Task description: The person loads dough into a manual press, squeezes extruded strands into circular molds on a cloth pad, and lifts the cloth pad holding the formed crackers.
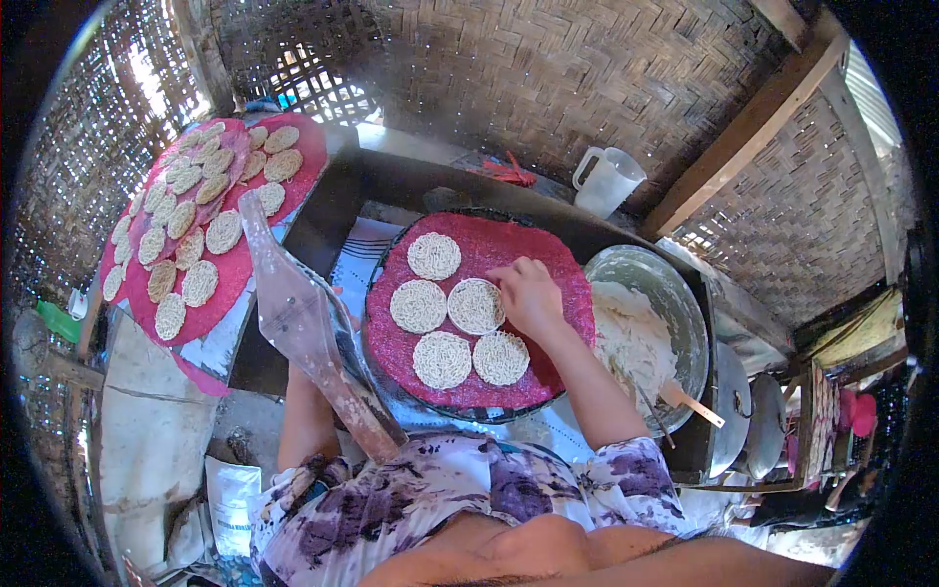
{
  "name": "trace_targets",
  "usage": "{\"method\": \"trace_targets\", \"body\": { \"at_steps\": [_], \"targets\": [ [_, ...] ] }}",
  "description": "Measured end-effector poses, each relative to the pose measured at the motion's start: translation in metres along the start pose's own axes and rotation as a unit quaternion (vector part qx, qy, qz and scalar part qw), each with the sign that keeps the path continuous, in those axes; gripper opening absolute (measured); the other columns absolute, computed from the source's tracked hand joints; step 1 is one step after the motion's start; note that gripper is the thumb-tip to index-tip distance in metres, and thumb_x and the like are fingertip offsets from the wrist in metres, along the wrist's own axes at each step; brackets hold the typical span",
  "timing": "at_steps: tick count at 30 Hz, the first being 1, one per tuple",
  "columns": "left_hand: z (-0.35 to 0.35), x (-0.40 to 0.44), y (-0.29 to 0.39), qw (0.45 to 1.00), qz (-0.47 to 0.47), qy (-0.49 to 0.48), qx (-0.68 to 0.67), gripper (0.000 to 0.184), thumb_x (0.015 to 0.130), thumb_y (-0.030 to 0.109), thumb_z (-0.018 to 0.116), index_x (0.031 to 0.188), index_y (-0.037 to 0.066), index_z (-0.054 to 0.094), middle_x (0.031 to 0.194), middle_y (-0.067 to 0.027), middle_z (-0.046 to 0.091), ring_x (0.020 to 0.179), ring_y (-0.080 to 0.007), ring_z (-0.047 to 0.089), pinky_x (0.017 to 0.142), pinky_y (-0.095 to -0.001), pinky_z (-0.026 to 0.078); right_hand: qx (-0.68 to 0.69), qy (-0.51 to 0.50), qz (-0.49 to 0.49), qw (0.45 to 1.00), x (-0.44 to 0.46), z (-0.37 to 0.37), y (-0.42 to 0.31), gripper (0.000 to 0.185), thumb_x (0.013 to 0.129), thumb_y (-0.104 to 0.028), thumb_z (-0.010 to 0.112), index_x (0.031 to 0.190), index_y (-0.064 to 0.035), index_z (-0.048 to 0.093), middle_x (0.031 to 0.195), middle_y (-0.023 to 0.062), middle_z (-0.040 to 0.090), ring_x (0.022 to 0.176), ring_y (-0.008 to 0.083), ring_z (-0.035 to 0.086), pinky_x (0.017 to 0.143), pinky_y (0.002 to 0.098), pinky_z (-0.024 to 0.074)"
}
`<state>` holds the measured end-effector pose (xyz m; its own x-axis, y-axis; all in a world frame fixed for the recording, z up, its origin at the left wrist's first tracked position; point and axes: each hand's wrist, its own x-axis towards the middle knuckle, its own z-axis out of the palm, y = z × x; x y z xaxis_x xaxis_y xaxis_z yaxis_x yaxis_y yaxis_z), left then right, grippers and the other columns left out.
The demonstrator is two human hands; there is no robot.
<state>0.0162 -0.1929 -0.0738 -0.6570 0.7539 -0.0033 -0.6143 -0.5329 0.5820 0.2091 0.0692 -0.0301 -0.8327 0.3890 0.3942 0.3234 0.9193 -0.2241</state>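
Note:
Curled at the edge of a thin white ring [451,306], my right hand [530,296] grips its right side with the fingertips. Inside the ring lies a round cake of pale noodle-like strands [476,308]. Several similar cakes surround it, among them an upper one [433,256] and a lower one [442,360]. All rest on a round red mesh cloth [538,240]. On the left, a long wooden lever [305,318] covers most of my left hand. Only my left forearm [306,423] shows clearly below the lever, so its grip is hidden.
To the right stands a large metal basin [690,293] of pale dough [636,333] with a wooden-handled tool [696,403]. A plastic jug [608,181] is behind. Red mats [235,293] with several cakes lie at left. Woven walls [548,78] and a wooden post [743,127] enclose the space.

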Motion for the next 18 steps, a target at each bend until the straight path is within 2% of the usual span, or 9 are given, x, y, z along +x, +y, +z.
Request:
{"method": "trace_targets", "body": {
  "at_steps": [1, 2, 3, 5, 6, 8, 15, 17, 18],
  "targets": [
    [-0.002, 0.000, 0.001, 1.000, -0.020, 0.005, -0.010, 0.042, 0.076, 0.029, 0.062, 0.105, 0.000, 0.055, 0.071, -0.0096, 0.058, 0.063, -0.0203, 0.057, 0.058, -0.0349, 0.048, 0.001, -0.019, -0.015, 1.000, 0.000, -0.002, -0.006, 0.020, 0.072, -0.014, 0.058, 0.090, -0.0160, 0.065, 0.081, 0.0065, 0.051, 0.083, 0.0251, 0.052, 0.069, 0.0364, 0.0472],
    [-0.016, 0.004, -0.004, 0.988, 0.031, 0.034, 0.149, 0.041, 0.073, 0.025, 0.065, 0.105, 0.001, 0.055, 0.074, -0.0084, 0.059, 0.066, -0.0188, 0.057, 0.060, -0.0335, 0.048, 0.002, -0.039, -0.030, 0.999, 0.001, -0.002, -0.010, 0.023, 0.070, -0.012, 0.058, 0.091, -0.0172, 0.065, 0.082, 0.0064, 0.049, 0.084, 0.0247, 0.050, 0.070, 0.0359, 0.0475],
    [-0.030, 0.009, -0.012, 0.947, 0.082, 0.063, 0.304, 0.042, 0.070, 0.020, 0.069, 0.105, 0.002, 0.056, 0.077, -0.0073, 0.060, 0.068, -0.0172, 0.058, 0.062, -0.0321, 0.049, -0.008, -0.043, -0.037, 0.998, 0.001, -0.001, -0.012, 0.025, 0.069, -0.012, 0.058, 0.092, -0.0177, 0.065, 0.081, 0.0063, 0.049, 0.083, 0.0245, 0.050, 0.070, 0.0358, 0.0473],
    [-0.047, 0.011, -0.018, 0.911, 0.122, 0.079, 0.386, 0.045, 0.064, 0.013, 0.073, 0.105, 0.004, 0.056, 0.081, -0.0044, 0.060, 0.072, -0.0138, 0.057, 0.065, -0.0292, 0.049, -0.029, -0.051, -0.051, 0.997, 0.003, 0.001, -0.015, 0.029, 0.067, -0.011, 0.059, 0.093, -0.0187, 0.066, 0.080, 0.0062, 0.049, 0.083, 0.0241, 0.050, 0.070, 0.0356, 0.0470],
    [-0.050, 0.010, -0.018, 0.939, 0.114, 0.067, 0.319, 0.048, 0.061, 0.009, 0.075, 0.105, 0.005, 0.056, 0.083, -0.0027, 0.060, 0.073, -0.0120, 0.057, 0.066, -0.0278, 0.049, -0.028, -0.056, -0.053, 0.997, 0.003, 0.002, -0.016, 0.030, 0.067, -0.010, 0.059, 0.095, -0.0193, 0.065, 0.082, 0.0059, 0.049, 0.083, 0.0236, 0.050, 0.070, 0.0351, 0.0470],
    [-0.052, 0.009, -0.017, 0.954, 0.112, 0.057, 0.272, 0.050, 0.059, 0.006, 0.076, 0.105, 0.006, 0.056, 0.085, -0.0009, 0.060, 0.075, -0.0100, 0.056, 0.068, -0.0261, 0.048, -0.027, -0.068, -0.056, 0.996, 0.003, 0.002, -0.018, 0.032, 0.068, -0.009, 0.058, 0.097, -0.0206, 0.065, 0.084, 0.0054, 0.049, 0.084, 0.0226, 0.049, 0.069, 0.0342, 0.0470],
    [-0.082, 0.012, -0.024, 0.899, 0.132, 0.085, 0.410, 0.047, 0.061, 0.009, 0.075, 0.104, 0.007, 0.056, 0.086, 0.0001, 0.058, 0.075, -0.0097, 0.055, 0.072, -0.0249, 0.047, -0.033, -0.053, -0.061, 0.996, 0.006, 0.002, -0.021, 0.031, 0.067, -0.009, 0.059, 0.095, -0.0208, 0.066, 0.082, 0.0056, 0.049, 0.084, 0.0234, 0.049, 0.070, 0.0344, 0.0470],
    [-0.058, 0.005, -0.013, 0.941, 0.062, 0.077, 0.324, 0.047, 0.061, 0.011, 0.075, 0.104, 0.007, 0.056, 0.085, 0.0003, 0.058, 0.075, -0.0102, 0.055, 0.072, -0.0248, 0.047, -0.033, -0.071, -0.071, 0.994, 0.005, 0.001, -0.023, 0.031, 0.066, -0.010, 0.059, 0.094, -0.0198, 0.066, 0.083, 0.0059, 0.049, 0.086, 0.0243, 0.049, 0.071, 0.0343, 0.0469],
    [-0.030, -0.002, 0.002, 0.974, -0.003, 0.059, 0.218, 0.046, 0.062, 0.012, 0.075, 0.103, 0.007, 0.056, 0.085, 0.0003, 0.058, 0.075, -0.0105, 0.055, 0.072, -0.0249, 0.046, -0.034, -0.072, -0.071, 0.994, 0.005, 0.002, -0.023, 0.030, 0.066, -0.011, 0.059, 0.094, -0.0199, 0.066, 0.084, 0.0058, 0.049, 0.086, 0.0243, 0.049, 0.071, 0.0344, 0.0470]
  ]
}}
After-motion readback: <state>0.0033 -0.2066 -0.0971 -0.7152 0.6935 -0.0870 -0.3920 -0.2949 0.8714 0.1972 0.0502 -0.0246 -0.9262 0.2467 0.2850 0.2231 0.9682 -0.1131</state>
